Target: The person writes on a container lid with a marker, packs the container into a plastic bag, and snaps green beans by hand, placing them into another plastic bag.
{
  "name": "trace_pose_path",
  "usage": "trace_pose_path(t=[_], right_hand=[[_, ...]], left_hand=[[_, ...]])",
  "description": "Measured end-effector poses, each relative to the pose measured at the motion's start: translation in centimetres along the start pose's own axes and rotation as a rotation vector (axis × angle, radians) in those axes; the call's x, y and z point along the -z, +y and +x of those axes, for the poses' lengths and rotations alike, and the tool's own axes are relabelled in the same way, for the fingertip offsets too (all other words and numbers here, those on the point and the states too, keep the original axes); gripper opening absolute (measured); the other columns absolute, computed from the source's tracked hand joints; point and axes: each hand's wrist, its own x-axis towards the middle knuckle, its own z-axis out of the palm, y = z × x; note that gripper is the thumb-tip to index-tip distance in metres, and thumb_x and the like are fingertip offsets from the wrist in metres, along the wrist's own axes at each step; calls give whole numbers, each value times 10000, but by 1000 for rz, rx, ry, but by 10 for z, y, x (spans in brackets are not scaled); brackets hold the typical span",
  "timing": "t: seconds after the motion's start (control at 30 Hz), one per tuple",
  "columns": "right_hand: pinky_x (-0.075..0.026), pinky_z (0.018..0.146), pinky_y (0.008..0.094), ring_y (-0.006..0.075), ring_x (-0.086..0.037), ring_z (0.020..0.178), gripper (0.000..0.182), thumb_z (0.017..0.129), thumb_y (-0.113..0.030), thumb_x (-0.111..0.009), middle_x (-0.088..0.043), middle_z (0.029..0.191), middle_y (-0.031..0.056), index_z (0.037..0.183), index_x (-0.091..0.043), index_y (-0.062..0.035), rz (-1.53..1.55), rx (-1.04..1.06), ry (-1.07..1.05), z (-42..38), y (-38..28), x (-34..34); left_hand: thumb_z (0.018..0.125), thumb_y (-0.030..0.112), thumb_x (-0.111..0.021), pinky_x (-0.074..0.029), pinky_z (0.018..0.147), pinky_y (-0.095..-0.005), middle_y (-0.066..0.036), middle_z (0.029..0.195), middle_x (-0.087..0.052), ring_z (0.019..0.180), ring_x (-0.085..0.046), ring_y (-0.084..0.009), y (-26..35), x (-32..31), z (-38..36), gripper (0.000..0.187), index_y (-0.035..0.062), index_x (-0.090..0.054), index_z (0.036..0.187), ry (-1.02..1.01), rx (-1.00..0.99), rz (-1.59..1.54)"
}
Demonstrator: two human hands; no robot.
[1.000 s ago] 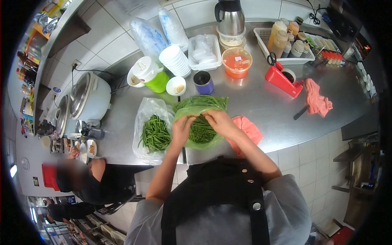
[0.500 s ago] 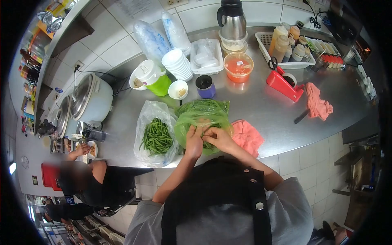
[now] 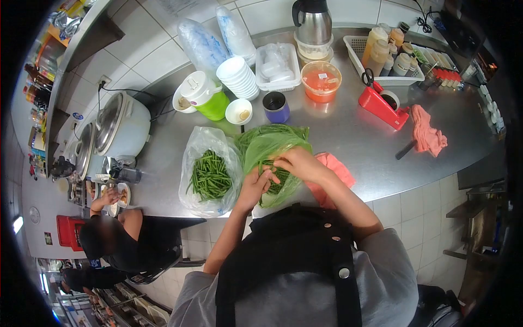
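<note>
Left hand (image 3: pixel 255 186): fingers curled, look closed on a few green beans (image 3: pixel 261 164) at the mouth of the green bag (image 3: pixel 255 151). Right hand (image 3: pixel 298 162): thumb and fingertips close together over the same opening; can't tell if they pinch a bean or film.

Handling, as a judgement: light left pinch, ends level, right fingers only near the tips, loose film folded clear. Low over the bag's mouth is best, so drops land inside. Hard bending probably snaps them.

Beans: long, slim, mid-green; the rest lie in the green bag, partly veiled by film. Condition up close too small to judge. Clear bag (image 3: pixel 188 163) just left of the green bag holds a loose heap of shorter-looking bean pieces (image 3: pixel 210 177).

Right of the green bag: salmon cloth (image 3: pixel 339 168), partly behind the right forearm. Beyond it: purple cup (image 3: pixel 277 113), small white bowl (image 3: pixel 238 112).
</note>
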Motion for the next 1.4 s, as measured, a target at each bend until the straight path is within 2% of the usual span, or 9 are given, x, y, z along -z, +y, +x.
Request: trace_pose_path(t=[0.3, 0.43, 0.63, 0.7, 0.73, 0.8, 1.1, 1.23, 1.4], right_hand=[[-489, 671, 425, 340, -634, 768, 163, 803, -180, -664, -659, 818, 132, 828, -607, -29, -108, 67, 16, -9, -12, -5], [-482, 640, 398, 308, -631, 725, 180, 783, -189, -676, -651, 795, 120, 809, -594, -31, -63, 10, 95, -13, -5, -18], [-476, 621, 352, 185, -615, 677, 162, 833, -173, -642, -657, 757, 80, 858, -609, -17, 338, -216, 119, -15, 21, -35], [-482, 632, 359, 172, -622, 684, 156, 850, -166, -661, -674, 788, 84, 895, -631, -20, 850, -322, 64, -16, 28, -37], [-482, 632, 359, 172, -622, 684, 156, 850, -166, -661, -674, 788, 84, 895, -631, -20, 850, -320, 62, -17, 29, -36], [-494, 676, 360, 205, -642, 754, 150, 858, -149, -672, -676, 866, 114, 921, -644, -16, 281, -259, 133, -21, 27, -34], [-482, 765, 399, 329, -585, 856, 108, 890, -107, -615, -606, 888, 138, 926, -640, -8, -153, 155, 200, -23, -5, -22], [-481, 755, 392, 322, -590, 857, 125, 882, -116, -622, -608, 884, 140, 935, -626, -3, -208, 157, 201, -22, -5, -25], [-481, 733, 386, 315, -602, 840, 205, 874, -150, -641, -618, 905, 170, 993, -618, 15, 364, -215, 132, -24, 16, -32]], left_hand=[[975, 170, -571, -441, 659, -267, -37, 835, -692, 679, -530, -110, 8, 0, -2, 173, 8, -625, 1005, 106, -173, 453], [955, 130, -575, -485, 704, -333, -128, 842, -711, 743, -643, -217, 12, -5, -3, 157, -18, -600, 1002, 128, -234, 523], [971, 122, -556, -453, 644, -280, -72, 849, -714, 667, -549, -132, -3, -4, 1, 136, -2, -602, 1001, 120, -175, 329], [978, 125, -550, -434, 620, -256, -46, 843, -710, 645, -510, -99, -6, -3, 1, 135, 5, -603, 1012, 109, -183, 220], [987, 131, -539, -407, 596, -235, -33, 843, -694, 642, -480, -75, -5, -4, 0, 144, 13, -597, 1047, 114, -174, 137], [996, 137, -529, -379, 572, -213, -19, 844, -678, 639, -450, -51, -6, -4, 0, 158, 21, -591, 1082, 121, -164, 53], [997, 128, -522, -350, 547, -203, -12, 805, -648, 600, -408, -36, -10, 2, -1, 138, 25, -575, 1071, 107, -130, 275], [989, 116, -530, -350, 548, -204, -8, 785, -644, 604, -412, -36, -10, 0, -3, 119, 25, -581, 1046, 117, -79, 200], [983, 112, -535, -394, 553, -248, -39, 767, -661, 603, -500, -103, -14, 3, -3, 122, 11, -577, 1038, 100, -102, 225]])
